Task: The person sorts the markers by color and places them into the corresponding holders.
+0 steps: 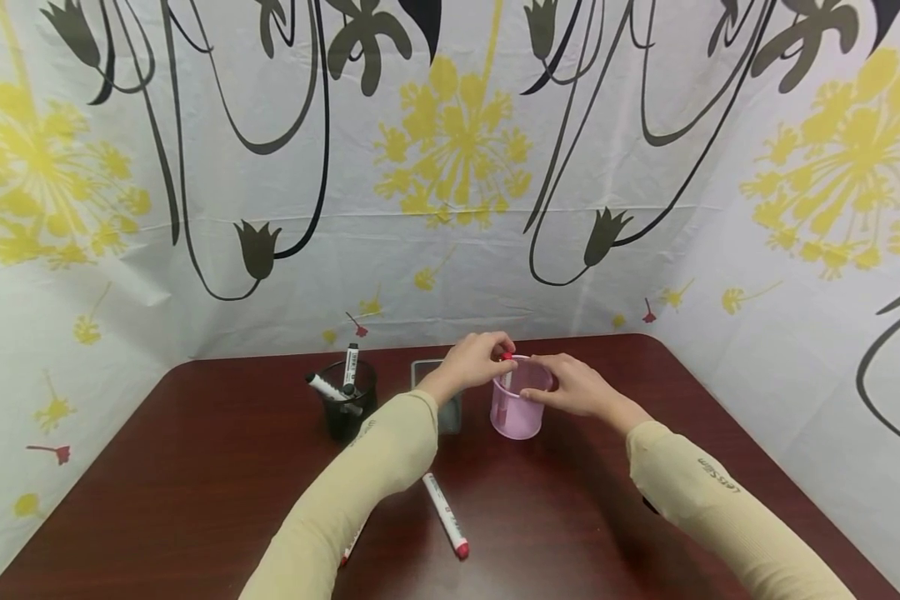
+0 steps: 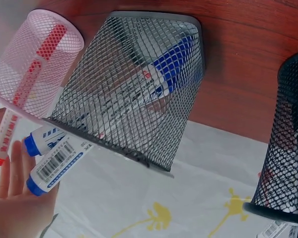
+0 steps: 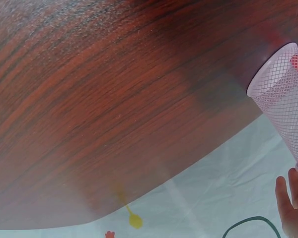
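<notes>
A pink mesh pen cup (image 1: 516,421) stands upright near the far edge of the table. Inside it leans a red-capped marker (image 2: 9,134), its lower part visible through the mesh. My left hand (image 1: 471,363) reaches over the cup's left side, and its fingertips pinch the marker's upper end. With thumb and fingers spread about the rim, my right hand (image 1: 579,387) grips the pink cup from the right. In the right wrist view, my right fingers (image 3: 284,194) show beside the rim.
Left of the pink cup is a grey mesh cup (image 2: 134,89) with blue markers. Farther left stands a black mesh cup (image 1: 363,392) holding black-capped markers. A red-capped marker (image 1: 444,512) lies on the table (image 1: 540,533); another (image 1: 354,543) is partly hidden by the left sleeve.
</notes>
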Motion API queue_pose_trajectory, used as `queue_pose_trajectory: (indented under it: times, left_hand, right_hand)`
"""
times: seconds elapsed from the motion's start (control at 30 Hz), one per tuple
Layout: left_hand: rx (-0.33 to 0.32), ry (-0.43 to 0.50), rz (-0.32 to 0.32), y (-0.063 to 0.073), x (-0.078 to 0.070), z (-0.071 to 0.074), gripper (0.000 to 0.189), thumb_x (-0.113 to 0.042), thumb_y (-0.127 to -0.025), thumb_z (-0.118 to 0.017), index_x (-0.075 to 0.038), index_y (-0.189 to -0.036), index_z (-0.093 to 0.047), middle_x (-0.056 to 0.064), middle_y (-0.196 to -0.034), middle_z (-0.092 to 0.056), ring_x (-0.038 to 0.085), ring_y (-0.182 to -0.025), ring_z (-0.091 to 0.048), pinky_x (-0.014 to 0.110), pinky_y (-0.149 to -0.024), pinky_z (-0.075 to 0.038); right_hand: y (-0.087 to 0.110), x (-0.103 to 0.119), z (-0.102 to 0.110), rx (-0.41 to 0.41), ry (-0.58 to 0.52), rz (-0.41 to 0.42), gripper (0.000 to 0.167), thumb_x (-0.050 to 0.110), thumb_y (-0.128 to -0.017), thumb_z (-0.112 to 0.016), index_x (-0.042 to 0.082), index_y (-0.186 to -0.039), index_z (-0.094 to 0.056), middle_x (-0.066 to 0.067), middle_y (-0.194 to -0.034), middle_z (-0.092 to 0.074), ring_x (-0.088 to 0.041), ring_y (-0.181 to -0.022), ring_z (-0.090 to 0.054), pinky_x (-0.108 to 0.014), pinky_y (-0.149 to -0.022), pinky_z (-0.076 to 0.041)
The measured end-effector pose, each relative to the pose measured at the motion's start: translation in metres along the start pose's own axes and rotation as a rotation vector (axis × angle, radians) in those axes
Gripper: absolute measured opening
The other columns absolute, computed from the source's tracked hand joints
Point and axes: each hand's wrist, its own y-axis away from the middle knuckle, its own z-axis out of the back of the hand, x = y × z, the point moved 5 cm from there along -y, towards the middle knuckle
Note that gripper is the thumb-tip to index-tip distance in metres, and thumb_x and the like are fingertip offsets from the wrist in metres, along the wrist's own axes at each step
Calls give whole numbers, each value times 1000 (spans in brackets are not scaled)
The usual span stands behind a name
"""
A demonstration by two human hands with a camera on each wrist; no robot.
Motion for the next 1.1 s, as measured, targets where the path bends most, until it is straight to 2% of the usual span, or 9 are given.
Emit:
queue_pose_trajectory:
  times: [0.13,0.23,0.37,0.53,0.67,0.93,1.1]
  left_hand:
    - [-77,-11,-78,7,-7,8,22,-25,-83,-61,-12,-101,-61,-2,-94,-63,9,-86,-56,25,-73,-43]
    - [-134,24,-153,16,-13,15,20,-23,-84,-60,-12,-101,-61,-1,-96,-62,9,-89,-55,24,-76,-42]
    - [-190,70,-261,36,-23,23,17,-21,-84,-60,-11,-98,-63,-3,-94,-61,10,-86,-54,24,-76,-41]
    - [-209,142,-397,66,-31,26,12,-14,-83,-61,-8,-92,-64,-3,-88,-61,9,-83,-54,23,-77,-42]
    - [-172,130,-478,89,-32,20,11,-13,-82,-61,-9,-92,-64,-4,-88,-61,7,-86,-54,19,-79,-40]
    - [8,-183,-630,135,-26,-5,16,-25,-83,-59,-17,-96,-63,-9,-91,-58,3,-87,-51,14,-79,-37]
    - [76,-299,-687,155,-20,-16,18,-28,-82,-60,-19,-98,-62,-11,-93,-57,4,-87,-50,15,-76,-38]
  right_hand:
    - [-1,0,0,0,-2,-2,68,54,-75,-59,3,-118,-54,-11,-103,-59,-25,-88,-53,-40,-71,-45]
    - [-1,0,0,-2,-5,6,67,53,-76,-60,2,-118,-54,-11,-102,-59,-24,-87,-53,-39,-70,-45]
    - [-2,0,-1,-8,-2,16,64,50,-76,-62,3,-118,-54,-10,-102,-60,-24,-86,-53,-38,-69,-45]
    - [-1,-1,0,-15,13,-5,62,48,-74,-65,5,-118,-55,-9,-101,-59,-20,-84,-52,-36,-67,-45]
    - [1,-2,1,-9,15,-25,63,48,-74,-65,5,-118,-55,-9,-102,-59,-22,-87,-51,-37,-70,-44]
    - [2,-2,-2,1,16,-31,66,53,-74,-62,5,-120,-54,-11,-106,-58,-24,-93,-52,-41,-75,-43]
    - [1,-3,-1,3,15,-49,70,57,-74,-59,5,-121,-53,-12,-108,-57,-24,-96,-51,-43,-77,-43]
